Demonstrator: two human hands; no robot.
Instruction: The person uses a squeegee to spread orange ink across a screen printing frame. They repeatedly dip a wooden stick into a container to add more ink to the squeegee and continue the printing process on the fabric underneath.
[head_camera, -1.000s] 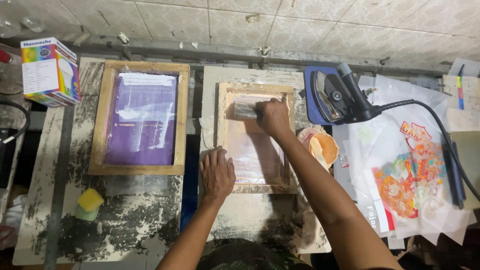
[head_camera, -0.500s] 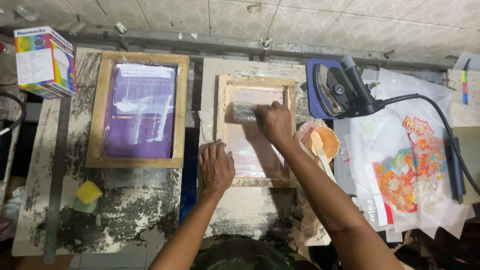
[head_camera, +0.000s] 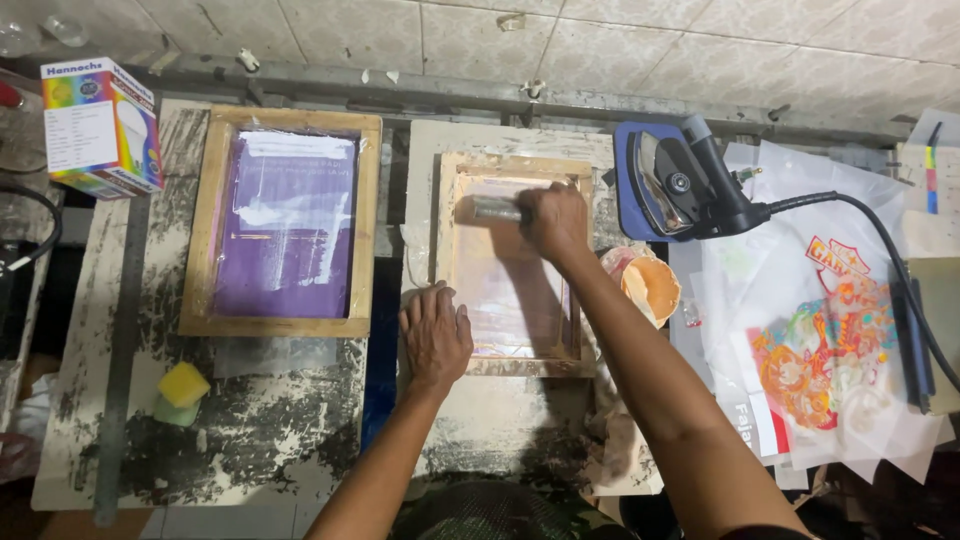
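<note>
The small frame (head_camera: 517, 268) is bare, pale wood with a thin, see-through mesh that looks smooth and a bit shiny. The squeegee (head_camera: 495, 210) in the right hand (head_camera: 555, 222) has a dull grey handle. The big frame (head_camera: 283, 222) is wood too, with a glossy purple screen. The table (head_camera: 250, 430) is rough, with cracked, flaky paint stains. The sponge (head_camera: 183, 385) looks soft and matt. The box (head_camera: 100, 125) is shiny cardboard. The iron (head_camera: 672, 185) has a bright metal plate. Clear plastic sheets (head_camera: 830, 340) shine.
</note>
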